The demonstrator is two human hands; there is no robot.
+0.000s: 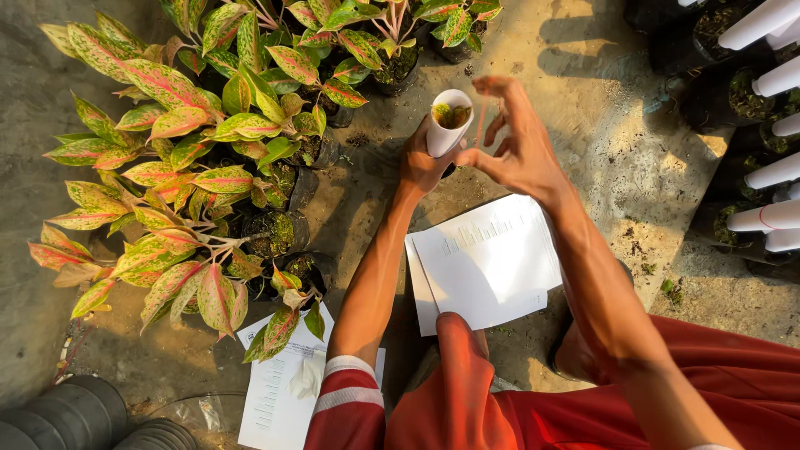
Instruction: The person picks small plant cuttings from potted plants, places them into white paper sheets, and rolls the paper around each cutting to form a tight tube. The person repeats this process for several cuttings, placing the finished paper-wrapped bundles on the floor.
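Note:
My left hand (421, 162) grips a white paper rolled into a cone (448, 123) around a small plant whose green leaves show at the open top. My right hand (517, 142) hovers beside the cone's right edge with its fingers spread; a thin reddish band (482, 112) looks stretched between its fingers and the cone. Beneath both hands, white printed paper sheets (487, 262) lie on the concrete ground.
Several potted plants with pink and green leaves (200, 179) fill the left side. Black pots holding paper-wrapped plants (771, 175) stand at the right edge. Another printed sheet (279, 392) lies near my left elbow, and stacked black pots (79, 417) sit at bottom left.

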